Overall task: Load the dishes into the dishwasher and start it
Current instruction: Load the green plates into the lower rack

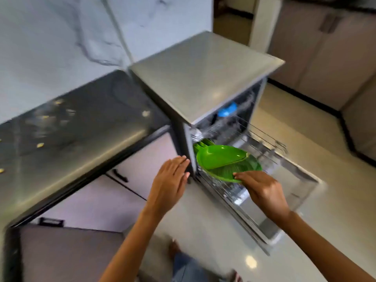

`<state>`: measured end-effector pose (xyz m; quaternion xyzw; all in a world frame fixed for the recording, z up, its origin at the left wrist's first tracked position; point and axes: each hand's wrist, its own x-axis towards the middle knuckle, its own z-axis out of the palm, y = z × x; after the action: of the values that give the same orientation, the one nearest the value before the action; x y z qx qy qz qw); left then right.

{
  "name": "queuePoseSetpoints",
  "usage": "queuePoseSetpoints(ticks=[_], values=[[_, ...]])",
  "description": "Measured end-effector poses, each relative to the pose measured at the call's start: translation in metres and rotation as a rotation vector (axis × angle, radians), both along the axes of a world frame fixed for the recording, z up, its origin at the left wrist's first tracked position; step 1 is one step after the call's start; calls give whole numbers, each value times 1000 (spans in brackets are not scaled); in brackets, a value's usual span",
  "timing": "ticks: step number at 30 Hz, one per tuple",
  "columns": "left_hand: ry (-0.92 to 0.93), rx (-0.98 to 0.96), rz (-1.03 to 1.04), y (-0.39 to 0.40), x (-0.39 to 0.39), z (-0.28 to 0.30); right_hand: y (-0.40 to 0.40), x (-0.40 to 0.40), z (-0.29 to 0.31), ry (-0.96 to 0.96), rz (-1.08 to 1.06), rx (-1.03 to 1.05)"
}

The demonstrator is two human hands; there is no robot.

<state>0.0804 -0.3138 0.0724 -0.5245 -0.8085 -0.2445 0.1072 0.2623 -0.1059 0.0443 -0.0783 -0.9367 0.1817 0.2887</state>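
The grey dishwasher (203, 78) stands open, its door (295, 200) folded down and its lower wire rack (262, 147) pulled out. My right hand (262, 192) grips the near rim of a green leaf-shaped plate (225, 159), held flat above the rack's left end. More green plates (203, 143) stand in the rack behind it. A blue item (227, 109) sits in the upper rack inside. My left hand (173, 180) hovers with straight fingers beside the dishwasher's front left edge, holding nothing.
A dark glossy countertop (71, 135) runs along the left, with pale cabinet doors (122, 180) below it. The floor (305, 139) is light tile. Beige cabinets (325, 58) stand at the far right. My feet (177, 249) are near the bottom.
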Motion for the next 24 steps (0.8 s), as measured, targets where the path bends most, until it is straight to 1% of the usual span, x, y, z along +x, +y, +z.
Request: queuePoseSetpoints(ticks=[2, 5, 8, 10, 16, 21, 24], values=[[-58, -54, -35, 36, 13, -17, 28, 32, -17, -40, -112, -16], [-121, -143, -117, 90, 28, -59, 63, 63, -54, -69, -274, -41], [-151, -265, -195, 134, 26, -110, 88, 64, -99, -84, -381, -78], [-117, -345, -227, 163, 13, -157, 110, 53, -140, -86, -421, -111], [-52, -543, -206, 246, -54, -304, 177, -19, -267, -101, -456, -224], [20, -703, -204, 314, -107, -393, 233, -105, -348, -177, -443, -342], [33, -813, -180, 338, -137, -429, 263, -159, -383, -265, -439, -414]])
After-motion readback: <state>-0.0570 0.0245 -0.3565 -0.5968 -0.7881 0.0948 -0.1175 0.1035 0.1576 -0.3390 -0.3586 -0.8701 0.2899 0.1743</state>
